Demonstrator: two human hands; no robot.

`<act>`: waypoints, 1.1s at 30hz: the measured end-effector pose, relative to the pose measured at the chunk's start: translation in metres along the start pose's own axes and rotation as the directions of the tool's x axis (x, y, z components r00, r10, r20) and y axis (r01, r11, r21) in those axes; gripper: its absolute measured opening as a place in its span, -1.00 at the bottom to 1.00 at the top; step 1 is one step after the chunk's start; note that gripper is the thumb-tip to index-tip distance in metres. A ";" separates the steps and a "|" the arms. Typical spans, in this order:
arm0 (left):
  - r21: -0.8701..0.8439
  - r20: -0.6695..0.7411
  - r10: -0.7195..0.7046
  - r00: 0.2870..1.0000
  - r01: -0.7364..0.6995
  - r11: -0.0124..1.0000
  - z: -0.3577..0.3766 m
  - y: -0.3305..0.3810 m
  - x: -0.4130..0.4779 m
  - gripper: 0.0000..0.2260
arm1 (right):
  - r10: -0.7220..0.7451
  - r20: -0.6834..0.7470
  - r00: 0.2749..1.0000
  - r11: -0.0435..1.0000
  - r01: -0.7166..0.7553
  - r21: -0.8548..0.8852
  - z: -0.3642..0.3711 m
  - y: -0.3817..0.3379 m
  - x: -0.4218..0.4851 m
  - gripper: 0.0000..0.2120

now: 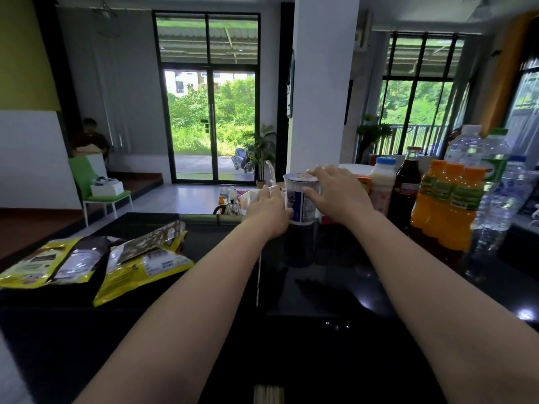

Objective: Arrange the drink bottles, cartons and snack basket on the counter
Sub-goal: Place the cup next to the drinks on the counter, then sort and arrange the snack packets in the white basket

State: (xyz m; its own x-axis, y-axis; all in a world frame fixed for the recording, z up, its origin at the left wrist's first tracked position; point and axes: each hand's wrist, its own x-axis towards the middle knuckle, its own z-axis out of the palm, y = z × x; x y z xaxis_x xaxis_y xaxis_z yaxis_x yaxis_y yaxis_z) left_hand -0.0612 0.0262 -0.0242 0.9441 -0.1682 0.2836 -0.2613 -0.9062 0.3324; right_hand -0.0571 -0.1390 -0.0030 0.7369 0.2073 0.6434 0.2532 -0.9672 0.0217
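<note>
I have both hands on the white-and-blue lidded cup point(302, 207), which stands on the black counter point(320, 287) between them. My left hand point(269, 209) wraps round its side. My right hand point(335, 189) curls over the lid, thumb on the wall. Just right of that hand stand a milk bottle point(383, 182), a dark soda bottle point(407, 185) and orange drink bottles point(446, 199). Yellow snack packets point(87, 263) lie well left.

A green chair point(80, 170) was seen by the left wall, with a white box point(107, 189) set on its seat. A person point(91, 137) was seated behind it. A potted palm point(260, 147) was placed beside the glass sliding doors point(189, 123), left of a white pillar point(320, 83).
</note>
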 end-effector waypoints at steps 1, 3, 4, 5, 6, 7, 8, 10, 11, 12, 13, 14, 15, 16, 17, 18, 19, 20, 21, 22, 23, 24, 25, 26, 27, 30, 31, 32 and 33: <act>0.042 -0.024 0.030 0.999 -0.029 0.999 -0.007 -0.004 -0.013 -0.40 | 0.014 -0.008 1.000 0.999 -0.014 0.038 -0.005 -0.008 -0.005 -0.55; 0.098 -0.084 0.079 0.993 -0.070 0.993 -0.022 -0.013 -0.039 -0.44 | 0.039 -0.008 0.999 0.993 -0.038 0.116 -0.013 -0.026 -0.016 -0.53; 0.117 -0.112 0.092 0.989 -0.079 0.990 -0.030 -0.018 -0.053 -0.46 | 0.041 -0.004 0.999 0.989 -0.040 0.142 -0.017 -0.036 -0.021 -0.52; 0.130 -0.136 0.099 0.986 -0.081 0.988 -0.037 -0.024 -0.066 -0.46 | 0.037 0.003 0.999 0.986 -0.037 0.162 -0.020 -0.048 -0.026 -0.51; 0.140 -0.152 0.099 0.983 -0.078 0.987 -0.045 -0.031 -0.078 -0.47 | 0.029 0.014 0.999 0.983 -0.031 0.180 -0.023 -0.061 -0.031 -0.50; 0.147 -0.164 0.095 0.982 -0.070 0.987 -0.052 -0.039 -0.091 -0.48 | 0.018 0.027 0.999 0.980 -0.023 0.197 -0.025 -0.075 -0.035 -0.50; 0.150 -0.177 0.083 0.981 -0.056 0.987 -0.060 -0.048 -0.103 -0.48 | 0.006 0.040 0.999 0.977 -0.014 0.213 -0.026 -0.090 -0.038 -0.49; 0.136 -0.216 0.041 0.975 -0.012 0.991 -0.075 -0.068 -0.125 -0.49 | -0.030 0.061 0.998 0.968 0.014 0.250 -0.027 -0.121 -0.042 -0.48; 0.126 -0.243 0.019 0.970 0.012 0.992 -0.082 -0.079 -0.135 -0.50 | -0.053 0.070 0.996 0.962 0.032 0.272 -0.028 -0.137 -0.044 -0.48; 0.123 -0.275 0.000 0.962 0.035 0.992 -0.090 -0.091 -0.144 -0.51 | -0.077 0.080 0.994 0.956 0.051 0.290 -0.028 -0.153 -0.045 -0.47; 0.124 -0.306 -0.021 0.952 0.062 0.990 -0.096 -0.104 -0.152 -0.53 | -0.100 0.089 0.991 0.950 0.069 0.303 -0.028 -0.169 -0.046 -0.46; 0.130 -0.333 -0.047 0.942 0.095 0.987 -0.102 -0.117 -0.160 -0.54 | -0.123 0.096 0.988 0.945 0.087 0.315 -0.028 -0.183 -0.048 -0.45; 0.142 -0.351 -0.083 0.933 0.140 0.980 -0.107 -0.131 -0.166 -0.55 | -0.146 0.102 0.984 0.939 0.106 0.328 -0.027 -0.196 -0.049 -0.44; 0.160 -0.359 -0.125 0.925 0.193 0.968 -0.112 -0.144 -0.172 -0.56 | -0.171 0.111 0.979 0.932 0.124 0.341 -0.027 -0.208 -0.050 -0.44; 0.181 -0.359 -0.168 0.918 0.245 0.952 -0.115 -0.157 -0.178 -0.57 | -0.198 0.129 0.972 0.925 0.141 0.352 -0.026 -0.219 -0.052 -0.43; 0.202 -0.355 -0.209 0.911 0.294 0.934 -0.117 -0.168 -0.183 -0.57 | -0.227 0.158 0.961 0.921 0.159 0.357 -0.024 -0.228 -0.053 -0.42; 0.222 -0.342 -0.251 0.906 0.337 0.915 -0.118 -0.179 -0.187 -0.58 | -0.255 0.195 0.947 0.918 0.174 0.355 -0.023 -0.236 -0.055 -0.41; 0.243 -0.314 -0.294 0.903 0.376 0.894 -0.118 -0.188 -0.190 -0.57 | -0.279 0.234 0.931 0.917 0.187 0.352 -0.021 -0.242 -0.057 -0.39; 0.262 -0.270 -0.340 0.901 0.408 0.875 -0.117 -0.197 -0.192 -0.56 | -0.300 0.269 0.915 0.918 0.200 0.344 -0.018 -0.247 -0.059 -0.39; 0.269 -0.220 -0.380 0.898 0.431 0.862 -0.115 -0.204 -0.194 -0.54 | -0.314 0.293 0.903 0.921 0.216 0.323 -0.016 -0.250 -0.060 -0.39; 0.262 -0.173 -0.412 0.895 0.445 0.857 -0.113 -0.210 -0.194 -0.52 | -0.319 0.309 0.896 0.929 0.232 0.289 -0.013 -0.251 -0.062 -0.38; 0.251 -0.133 -0.431 0.893 0.451 0.857 -0.111 -0.214 -0.194 -0.51 | -0.315 0.319 0.894 0.938 0.244 0.245 -0.012 -0.252 -0.063 -0.37; 0.249 -0.107 -0.437 0.893 0.449 0.858 -0.109 -0.217 -0.194 -0.49 | -0.307 0.318 0.897 0.947 0.255 0.196 -0.011 -0.251 -0.065 -0.35; 0.259 -0.093 -0.433 0.897 0.442 0.859 -0.107 -0.219 -0.195 -0.48 | -0.302 0.305 0.903 0.952 0.269 0.145 -0.011 -0.250 -0.065 -0.31; 0.275 -0.087 -0.424 0.902 0.431 0.860 -0.106 -0.220 -0.195 -0.47 | -0.303 0.286 0.909 0.953 0.286 0.099 -0.011 -0.250 -0.065 -0.28; 0.335 -0.094 -0.397 0.913 0.405 0.851 -0.104 -0.220 -0.194 -0.39 | -0.314 0.285 0.906 0.948 0.313 0.047 -0.012 -0.247 -0.063 -0.13; 0.353 -0.093 -0.390 0.916 0.396 0.848 -0.104 -0.219 -0.194 -0.35 | -0.306 0.309 0.901 0.951 0.304 0.055 -0.012 -0.246 -0.063 -0.09; 0.368 -0.088 -0.382 0.920 0.386 0.846 -0.103 -0.219 -0.193 -0.33 | -0.294 0.334 0.895 0.955 0.287 0.071 -0.012 -0.246 -0.063 -0.07; 0.378 -0.081 -0.372 0.924 0.374 0.847 -0.103 -0.218 -0.192 -0.32 | -0.282 0.356 0.891 0.959 0.265 0.095 -0.011 -0.246 -0.064 -0.08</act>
State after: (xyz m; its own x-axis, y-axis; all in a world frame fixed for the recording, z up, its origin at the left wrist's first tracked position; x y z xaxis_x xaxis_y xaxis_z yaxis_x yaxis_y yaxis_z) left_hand -0.2066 0.2963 -0.0584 0.9537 0.2136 0.2116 0.2081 -0.9769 0.0480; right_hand -0.1740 0.0843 -0.0411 0.8085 0.5094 0.2947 0.4981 -0.8590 0.1185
